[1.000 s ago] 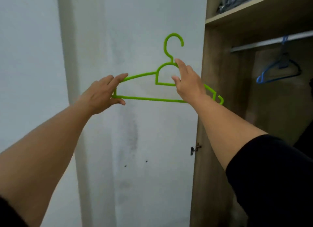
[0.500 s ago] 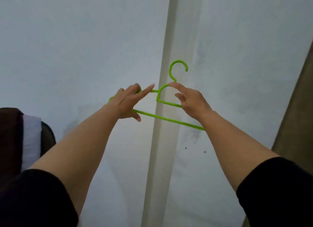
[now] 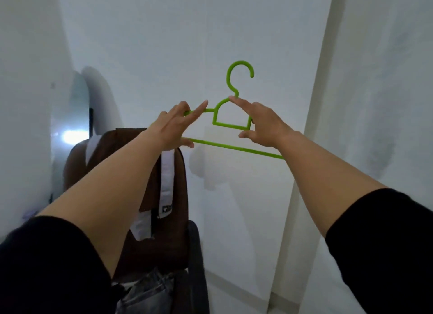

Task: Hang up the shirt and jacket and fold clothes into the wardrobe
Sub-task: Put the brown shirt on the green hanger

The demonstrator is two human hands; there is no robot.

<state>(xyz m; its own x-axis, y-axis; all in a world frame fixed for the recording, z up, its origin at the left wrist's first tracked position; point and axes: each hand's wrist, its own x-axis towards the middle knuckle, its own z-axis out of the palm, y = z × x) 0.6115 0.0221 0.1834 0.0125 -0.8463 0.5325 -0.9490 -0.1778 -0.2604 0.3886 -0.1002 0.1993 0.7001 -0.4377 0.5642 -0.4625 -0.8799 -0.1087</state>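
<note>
Fingers (image 3: 199,107) of both hands pinch the green hanger (image 3: 230,125), held up before a white wall (image 3: 152,32).

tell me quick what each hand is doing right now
Left hand: holding the green hanger's left arm.
Right hand: holding the green hanger near its neck.

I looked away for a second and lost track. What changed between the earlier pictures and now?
The view swung left, away from the wardrobe, which has left the picture; a chair draped with a brown-and-white garment came into view below. Both the left hand and right hand still hold the empty green hanger, hook up.
</note>
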